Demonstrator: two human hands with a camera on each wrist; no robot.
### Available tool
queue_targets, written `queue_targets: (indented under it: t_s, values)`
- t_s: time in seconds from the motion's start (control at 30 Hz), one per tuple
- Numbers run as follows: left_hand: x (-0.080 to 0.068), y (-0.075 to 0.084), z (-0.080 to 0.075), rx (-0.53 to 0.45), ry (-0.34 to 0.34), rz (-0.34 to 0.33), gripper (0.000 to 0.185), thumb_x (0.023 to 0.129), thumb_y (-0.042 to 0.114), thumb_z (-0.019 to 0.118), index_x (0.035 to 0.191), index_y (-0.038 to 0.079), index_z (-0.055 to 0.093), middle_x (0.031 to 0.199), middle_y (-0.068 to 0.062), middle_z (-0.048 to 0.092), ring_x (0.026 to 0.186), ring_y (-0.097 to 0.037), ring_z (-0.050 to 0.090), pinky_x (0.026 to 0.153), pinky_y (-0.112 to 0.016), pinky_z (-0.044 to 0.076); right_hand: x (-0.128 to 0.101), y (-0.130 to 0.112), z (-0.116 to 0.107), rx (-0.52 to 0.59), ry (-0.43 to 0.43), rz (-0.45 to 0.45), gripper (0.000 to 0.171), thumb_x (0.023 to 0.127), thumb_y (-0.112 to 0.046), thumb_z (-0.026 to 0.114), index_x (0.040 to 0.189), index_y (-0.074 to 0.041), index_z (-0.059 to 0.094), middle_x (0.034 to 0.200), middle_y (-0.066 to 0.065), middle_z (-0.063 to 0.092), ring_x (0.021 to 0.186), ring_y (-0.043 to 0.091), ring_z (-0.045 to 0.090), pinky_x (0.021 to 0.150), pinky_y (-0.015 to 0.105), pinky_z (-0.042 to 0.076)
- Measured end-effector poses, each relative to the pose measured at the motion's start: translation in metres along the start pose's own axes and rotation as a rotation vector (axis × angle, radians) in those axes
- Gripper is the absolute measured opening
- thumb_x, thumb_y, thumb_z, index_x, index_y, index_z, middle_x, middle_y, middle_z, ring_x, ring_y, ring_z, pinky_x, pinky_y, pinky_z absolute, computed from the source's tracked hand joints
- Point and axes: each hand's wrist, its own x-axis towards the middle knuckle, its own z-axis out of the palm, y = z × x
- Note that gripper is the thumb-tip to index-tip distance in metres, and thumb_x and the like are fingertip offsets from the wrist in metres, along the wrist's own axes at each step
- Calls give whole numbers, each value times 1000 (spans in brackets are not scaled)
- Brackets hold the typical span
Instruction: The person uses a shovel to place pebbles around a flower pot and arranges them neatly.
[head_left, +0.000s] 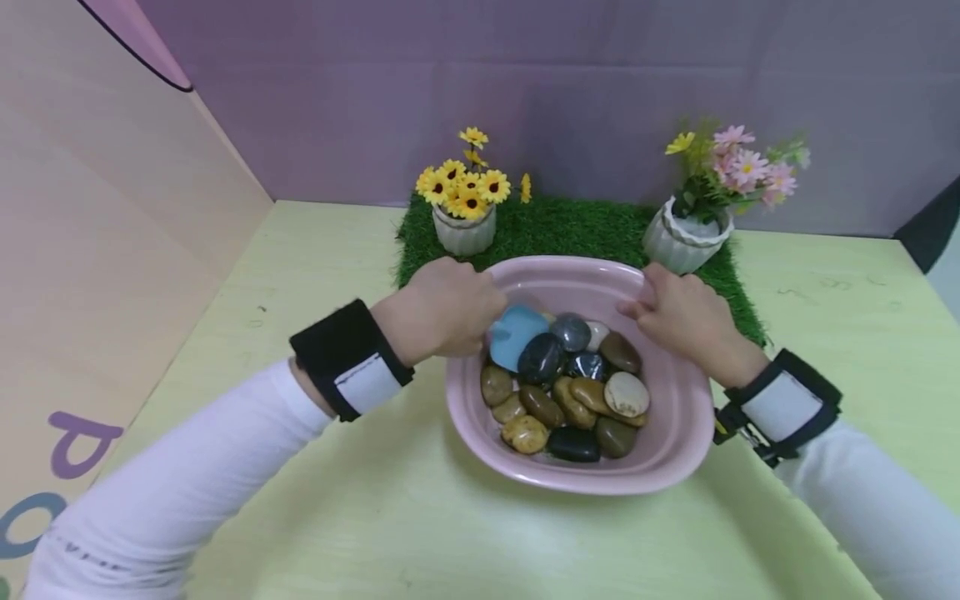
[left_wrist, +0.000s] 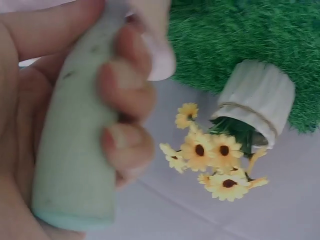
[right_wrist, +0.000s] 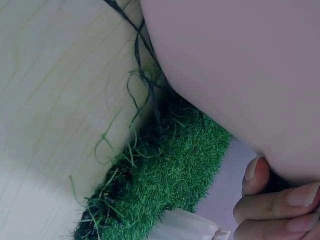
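A pink plastic basin (head_left: 577,479) holds smooth stones (head_left: 542,404) in black, brown, grey and white. My left hand (head_left: 453,308), at the basin's left back rim, has its fingers wrapped around a pale green handle (left_wrist: 75,150). Below that hand, a light blue shovel head (head_left: 516,337) rests over the stones. With my right hand (head_left: 686,317) I grip the basin's back right rim. The right wrist view shows fingertips (right_wrist: 275,205) curled under the edge, beside the outer wall (right_wrist: 240,65).
An artificial grass mat (head_left: 577,225) lies behind the basin on the pale wooden table (head_left: 360,517). On it stand a white pot of yellow flowers (head_left: 465,229) and a tilted white pot of pink flowers (head_left: 686,237). A purple-grey cloth (head_left: 562,92) hangs behind.
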Motion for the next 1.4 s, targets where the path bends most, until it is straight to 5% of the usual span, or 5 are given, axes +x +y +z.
queue_targets:
  t_s: [0.5, 0.97, 1.4]
  values:
    - [2, -9, 19, -113, 62, 23, 26, 97, 30, 58, 72, 20, 55, 76, 2, 63, 61, -15, 59, 55, -28, 45, 0, -1, 1, 7, 4, -12, 34, 96, -35, 62, 91, -5, 48, 68, 10, 51, 56, 24, 54, 44, 33, 41]
    - [0, -2, 17, -140, 71, 18, 12, 93, 25, 63, 84, 17, 64, 81, 0, 64, 62, -13, 61, 54, -26, 47, 0, -2, -1, 6, -9, 3, 36, 96, -37, 61, 92, -4, 48, 69, 11, 51, 57, 24, 54, 45, 33, 42]
    - [-2, -5, 27, -47, 209, 99, 13, 91, 24, 66, 83, 14, 70, 77, -2, 69, 58, -15, 60, 54, -29, 49, 0, -2, 0, 10, -13, 7, 36, 96, -38, 61, 90, -5, 47, 68, 10, 50, 56, 24, 53, 44, 33, 41]
